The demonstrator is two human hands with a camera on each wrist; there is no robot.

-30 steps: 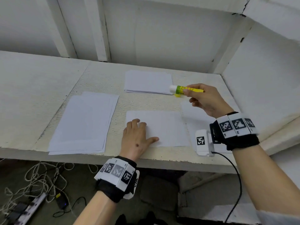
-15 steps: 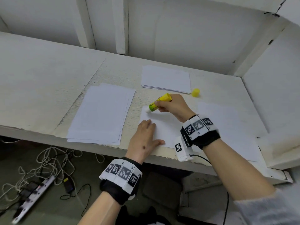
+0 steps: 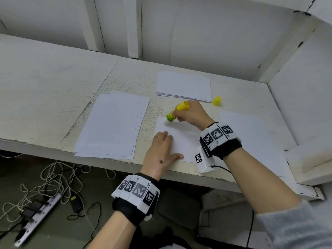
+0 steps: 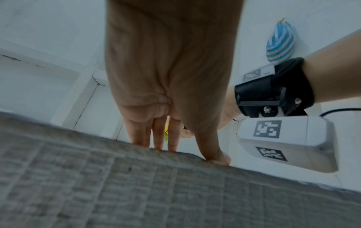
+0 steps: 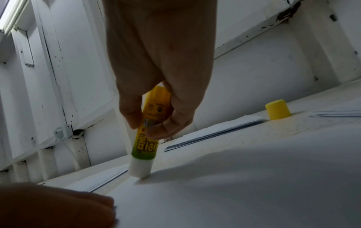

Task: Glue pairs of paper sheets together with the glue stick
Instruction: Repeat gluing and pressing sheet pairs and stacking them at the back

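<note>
A single white sheet (image 3: 181, 141) lies near the front edge of the bench. My left hand (image 3: 161, 150) rests flat on its left side with straight fingers (image 4: 162, 138). My right hand (image 3: 192, 114) grips the yellow-green glue stick (image 3: 177, 111) (image 5: 150, 128), uncapped, tilted down to the left. Its white glue tip (image 5: 139, 168) touches the sheet's far left corner. The yellow cap (image 3: 217, 101) (image 5: 277, 109) stands on the bench to the right of the hand.
A stack of sheets (image 3: 111, 126) lies to the left, a smaller stack (image 3: 183, 86) at the back, and more paper (image 3: 251, 139) on the right. White walls close the bench behind and on the right. Cables and a power strip (image 3: 36, 220) lie on the floor.
A second ago my right hand held the glue stick raised at the right. It came down to the left and the tip now touches the sheet. The left hand stayed put.
</note>
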